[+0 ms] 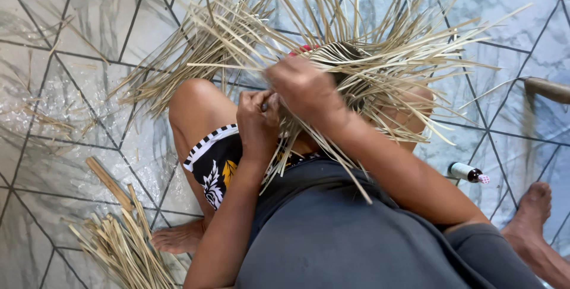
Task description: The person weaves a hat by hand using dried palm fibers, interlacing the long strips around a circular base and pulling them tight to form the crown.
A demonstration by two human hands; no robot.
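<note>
Head camera view, looking straight down at a person seated on a pale tiled floor (71, 87) with dark diagonal joints. On the lap sits a half-woven piece of straw work (350, 69), its pale flat strips fanning out in all directions over the knees and the tiles. The left hand (256, 121) is closed, its fingers curled tight around a few strips at the near edge of the weave, just above the bare left knee (196, 102). The right hand (306, 90) lies on top of the weave, touching the left hand; its fingers are bent down into the strips and hidden among them, so I cannot tell how tightly they grip. A loose bundle of cut straw strips (122, 244) lies on the floor at lower left, beside the person's bare foot (178, 237). At right, a small dark bottle with a patterned cap (468, 173) lies on its side on the tiles, near another bare foot (531, 212).
</note>
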